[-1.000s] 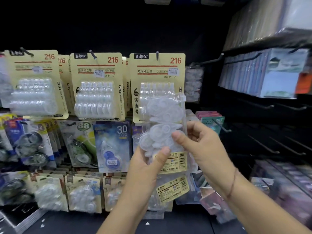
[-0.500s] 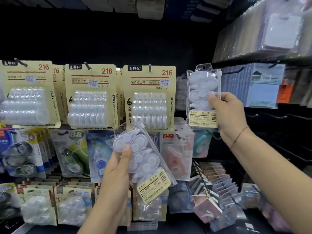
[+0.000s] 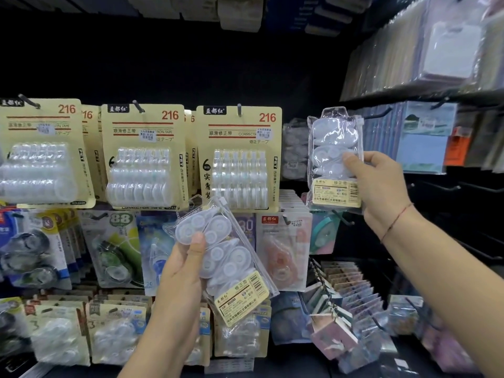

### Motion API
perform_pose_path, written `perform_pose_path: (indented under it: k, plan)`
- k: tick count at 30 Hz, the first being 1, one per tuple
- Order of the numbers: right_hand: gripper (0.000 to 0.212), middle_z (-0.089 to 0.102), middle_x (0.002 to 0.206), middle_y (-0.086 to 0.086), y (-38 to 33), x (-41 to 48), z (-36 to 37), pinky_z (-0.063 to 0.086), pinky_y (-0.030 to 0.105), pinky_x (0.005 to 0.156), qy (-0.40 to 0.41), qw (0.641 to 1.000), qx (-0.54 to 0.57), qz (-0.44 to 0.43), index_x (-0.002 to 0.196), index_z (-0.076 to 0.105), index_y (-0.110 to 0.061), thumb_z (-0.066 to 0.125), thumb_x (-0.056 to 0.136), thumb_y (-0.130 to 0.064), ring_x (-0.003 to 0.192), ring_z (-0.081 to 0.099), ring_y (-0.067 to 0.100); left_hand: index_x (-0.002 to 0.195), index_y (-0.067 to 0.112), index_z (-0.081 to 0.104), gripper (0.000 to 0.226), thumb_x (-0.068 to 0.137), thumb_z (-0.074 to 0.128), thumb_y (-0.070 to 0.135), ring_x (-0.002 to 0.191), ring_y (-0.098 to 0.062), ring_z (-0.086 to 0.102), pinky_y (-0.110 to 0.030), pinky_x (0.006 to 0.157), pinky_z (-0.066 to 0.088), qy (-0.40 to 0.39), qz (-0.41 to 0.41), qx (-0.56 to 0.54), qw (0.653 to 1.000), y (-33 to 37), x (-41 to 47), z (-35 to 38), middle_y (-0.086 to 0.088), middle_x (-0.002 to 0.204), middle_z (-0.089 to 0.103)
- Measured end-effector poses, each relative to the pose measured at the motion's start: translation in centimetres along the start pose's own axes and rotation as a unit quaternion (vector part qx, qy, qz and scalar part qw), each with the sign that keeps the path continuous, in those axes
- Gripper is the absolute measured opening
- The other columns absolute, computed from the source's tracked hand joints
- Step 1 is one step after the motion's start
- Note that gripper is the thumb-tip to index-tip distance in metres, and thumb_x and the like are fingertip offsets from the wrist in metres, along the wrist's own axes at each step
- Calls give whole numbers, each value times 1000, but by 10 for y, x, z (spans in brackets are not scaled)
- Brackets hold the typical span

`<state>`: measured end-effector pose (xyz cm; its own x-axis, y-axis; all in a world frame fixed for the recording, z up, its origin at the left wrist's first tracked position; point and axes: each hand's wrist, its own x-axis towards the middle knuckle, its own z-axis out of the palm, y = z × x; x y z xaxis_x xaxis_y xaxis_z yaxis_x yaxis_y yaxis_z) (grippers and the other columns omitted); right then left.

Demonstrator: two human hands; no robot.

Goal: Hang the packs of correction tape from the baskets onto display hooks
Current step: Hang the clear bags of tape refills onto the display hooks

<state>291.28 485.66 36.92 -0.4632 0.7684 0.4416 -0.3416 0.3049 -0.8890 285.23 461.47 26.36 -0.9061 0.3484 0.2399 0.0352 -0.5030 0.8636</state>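
**Fig. Hanging step, head view.** My right grip (image 3: 381, 192) grasps the raised pack (image 3: 334, 148) of correction tape by its lower right edge. The thumb lies across the front just above the yellow label (image 3: 336, 193). The pack stands upright, above and to the left of this grip, with its hang hole (image 3: 337, 112) topmost.

My left grip (image 3: 180, 271) grasps the spare pack (image 3: 231, 257), thumb pressed on its upper half. This pack lies tilted, up and to the right of that grip, in front of the lower carded packs (image 3: 283, 252).

The hook meant for the raised pack is not visible to me. I judge it sits behind the pack's top, in the column where blurred clear packs (image 3: 294, 151) hang just left of it.

**Method.**
- Keep the pack square to the wall and bring the hole level with the hook tip.
- Push straight back until the hole rides over the tip.
- Let go only once the pack hangs by itself.
- Gripping low leaves the top free, but the soft pouch may fold, so a steadying touch higher up would help.
- The left grip should hold its pack clear of the carded packs.

**Count.**
- Loose packs: two, one per grip.
- White dispensers (image 3: 334, 132) visible in the raised pack: three.
- Dispensers in the spare pack: I cannot tell.
- Front "216" cards (image 3: 238, 124), left of the right grip: three, with edges of more behind.
- Baskets: none in view.
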Motion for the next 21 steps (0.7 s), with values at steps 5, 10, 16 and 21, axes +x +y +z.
perform_pose_path:
  k: [5,10,16,21]
  plan:
    - [14,62,88,8,12,12,4,56,60,71,1,1000,-18,1,83,57,-18,62,94,-26,79,67,33,121,24,63,30,98,47,34,93,-14,74,-22,67,59,5,-3,1,1000,1,1,0,2,106,77]
    - [18,56,84,-1,53,43,23,53,42,74,17,999,-45,-7,79,52,-23,56,95,-30,81,59,25,122,26,63,32,96,47,36,97,-17,73,-38,85,52,15,6,11,1000,1,7,-2,1,109,76]
    - [31,48,73,0,96,115,70,45,38,70,43,997,-47,43,67,41,-22,53,95,-28,77,50,21,120,33,64,37,88,49,44,103,-18,72,-43,89,51,15,21,24,999,-3,24,-6,4,112,75]
    - [26,55,99,5,125,165,94,43,30,76,68,992,-89,65,100,58,-10,56,93,-35,89,53,20,119,36,65,38,85,50,44,103,-17,72,-37,83,58,0,22,21,1000,-10,37,-5,6,113,74]
